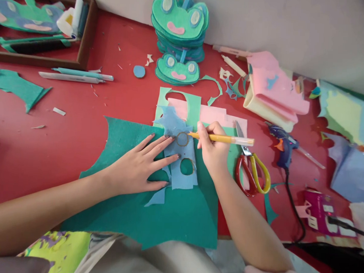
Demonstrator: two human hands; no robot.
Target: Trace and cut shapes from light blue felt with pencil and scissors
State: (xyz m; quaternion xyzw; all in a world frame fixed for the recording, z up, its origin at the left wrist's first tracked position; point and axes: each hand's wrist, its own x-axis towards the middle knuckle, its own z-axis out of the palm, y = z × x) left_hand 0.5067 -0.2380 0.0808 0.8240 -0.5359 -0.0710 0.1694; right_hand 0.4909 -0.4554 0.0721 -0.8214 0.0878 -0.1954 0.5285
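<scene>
My right hand [214, 149] grips an orange marker pen [220, 138], its tip at the edge of a drawn circle on a piece of blue felt [183, 180]. Lower in that felt is a round cut-out hole with dark green showing through. Spread flat, my left hand [142, 163] presses on the blue felt with its fingertips, the palm over a large dark green felt sheet [167, 219]. Scissors [248, 162] with one red and one yellow handle lie right of my right hand.
Stacked frog-face felt pieces [179, 33] stand at the back. A wooden tray [87, 33] holds more pieces at back left. On the right lie a folded pink felt bundle [270, 88], a corded glue gun [285, 144] and a purple power strip [319, 211].
</scene>
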